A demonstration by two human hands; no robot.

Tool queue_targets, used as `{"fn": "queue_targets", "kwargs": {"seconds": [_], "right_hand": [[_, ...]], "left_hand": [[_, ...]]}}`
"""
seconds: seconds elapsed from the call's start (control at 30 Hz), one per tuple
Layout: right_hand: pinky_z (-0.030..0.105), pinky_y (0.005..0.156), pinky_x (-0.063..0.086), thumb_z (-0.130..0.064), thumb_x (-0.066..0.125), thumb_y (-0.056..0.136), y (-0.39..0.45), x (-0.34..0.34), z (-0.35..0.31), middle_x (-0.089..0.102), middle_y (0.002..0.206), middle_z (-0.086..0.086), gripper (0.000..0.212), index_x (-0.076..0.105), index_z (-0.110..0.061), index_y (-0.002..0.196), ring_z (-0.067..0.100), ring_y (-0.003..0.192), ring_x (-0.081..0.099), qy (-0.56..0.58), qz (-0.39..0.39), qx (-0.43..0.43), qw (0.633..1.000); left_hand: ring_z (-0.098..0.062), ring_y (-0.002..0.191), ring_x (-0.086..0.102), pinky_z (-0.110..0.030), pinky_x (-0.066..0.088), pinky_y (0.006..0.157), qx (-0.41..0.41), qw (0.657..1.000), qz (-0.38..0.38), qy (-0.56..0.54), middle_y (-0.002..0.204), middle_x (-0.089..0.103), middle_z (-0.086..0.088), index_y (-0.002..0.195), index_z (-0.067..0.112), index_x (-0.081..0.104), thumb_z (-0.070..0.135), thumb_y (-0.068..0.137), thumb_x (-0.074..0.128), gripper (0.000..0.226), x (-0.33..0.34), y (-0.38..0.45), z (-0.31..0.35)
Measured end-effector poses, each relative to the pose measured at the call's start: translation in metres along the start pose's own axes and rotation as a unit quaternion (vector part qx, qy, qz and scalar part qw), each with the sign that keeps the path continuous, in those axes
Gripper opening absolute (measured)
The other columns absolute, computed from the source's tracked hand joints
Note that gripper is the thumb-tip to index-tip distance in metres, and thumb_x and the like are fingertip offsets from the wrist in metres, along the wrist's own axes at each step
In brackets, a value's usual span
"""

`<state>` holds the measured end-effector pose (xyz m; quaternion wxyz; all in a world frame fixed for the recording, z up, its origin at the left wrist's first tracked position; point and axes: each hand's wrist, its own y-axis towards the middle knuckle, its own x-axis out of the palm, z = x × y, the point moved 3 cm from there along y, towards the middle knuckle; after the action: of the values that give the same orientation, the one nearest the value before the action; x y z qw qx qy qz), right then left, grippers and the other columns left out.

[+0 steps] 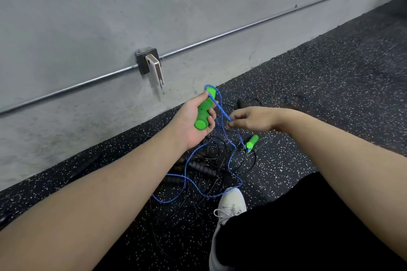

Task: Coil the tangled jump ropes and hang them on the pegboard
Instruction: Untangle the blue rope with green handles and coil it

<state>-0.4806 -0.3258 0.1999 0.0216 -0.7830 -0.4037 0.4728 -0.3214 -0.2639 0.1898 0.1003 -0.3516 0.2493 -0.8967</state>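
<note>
White canvas marks the nearest item, a laced shoe (231,204) planted on the speckled rubber floor (330,94), with the lowest loop of the blue rope (187,174) lying just beside its toe. Beyond it the rope snakes over a heap of black jump ropes (202,167), thin cords and ribbed handles crossing one another; which cord lies over which cannot be told. The second green handle (251,142) hangs or rests at the heap's far edge. Higher, the left hand (193,121) grips the first green handle (204,108), fingers curled round it and thumb along its side, the rope leaving its top in a small loop. The right hand (253,119) pinches the blue rope between thumb and fingertips close to that handle. The step in hand appears to be drawing the blue rope free: it is best done by sliding the pinch along the cord in short pulls, lifting it clear of the black cords, then laying even loops against the held handle. Farthest stands the grey wall (88,17) with its metal conduit (242,28); no pegboard is in view.
</note>
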Motion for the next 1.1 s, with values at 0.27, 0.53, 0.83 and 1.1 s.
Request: {"fn": "queue_targets", "kwargs": {"seconds": [0.27, 0.53, 0.83, 1.1], "right_hand": [[0.036, 0.076, 0.052, -0.03, 0.048, 0.102, 0.015, -0.023, -0.007, 0.073, 0.085, 0.002, 0.018, 0.063, -0.021, 0.098, 0.026, 0.08, 0.065, -0.012, 0.235, -0.009, 0.972], [0.033, 0.048, 0.055, -0.017, 0.042, 0.105, 0.009, -0.025, -0.01, 0.063, 0.065, 0.008, 0.022, 0.058, -0.015, 0.089, 0.025, 0.054, 0.056, 0.39, 0.266, 0.021, 0.881], [0.022, 0.044, 0.052, -0.017, 0.039, 0.107, 0.002, -0.033, 0.009, 0.061, 0.08, 0.006, 0.023, 0.056, -0.012, 0.092, 0.011, 0.043, 0.056, 0.644, 0.246, 0.062, 0.722], [0.028, 0.051, 0.059, -0.029, 0.032, 0.11, 0.001, -0.029, 0.005, 0.062, 0.079, 0.007, 0.032, 0.057, -0.01, 0.105, 0.015, 0.056, 0.064, 0.668, 0.168, 0.084, 0.72]], "left_hand": [[-0.008, 0.057, 0.054, -0.022, 0.047, 0.045, 0.193, 0.94, 0.126, 0.251, 0.098, 0.061, 0.002, 0.096, 0.028, 0.066, 0.027, 0.099, 0.066, 0.003, -0.022, 0.011, -0.01], [-0.014, 0.061, 0.058, -0.019, 0.047, 0.044, 0.179, 0.861, 0.007, 0.476, 0.13, 0.041, 0.003, 0.128, 0.035, 0.064, 0.035, 0.098, 0.067, 0.03, -0.007, 0.017, -0.049], [-0.015, 0.062, 0.06, -0.019, 0.046, 0.045, 0.162, 0.835, -0.041, 0.524, 0.131, 0.038, 0.004, 0.1, 0.037, 0.066, 0.036, 0.099, 0.065, 0.002, 0.0, 0.018, -0.061], [-0.008, 0.061, 0.059, -0.022, 0.048, 0.048, 0.143, 0.898, -0.016, 0.415, 0.11, 0.057, 0.001, 0.094, 0.028, 0.065, 0.03, 0.101, 0.064, 0.008, 0.005, 0.019, -0.048]]}}
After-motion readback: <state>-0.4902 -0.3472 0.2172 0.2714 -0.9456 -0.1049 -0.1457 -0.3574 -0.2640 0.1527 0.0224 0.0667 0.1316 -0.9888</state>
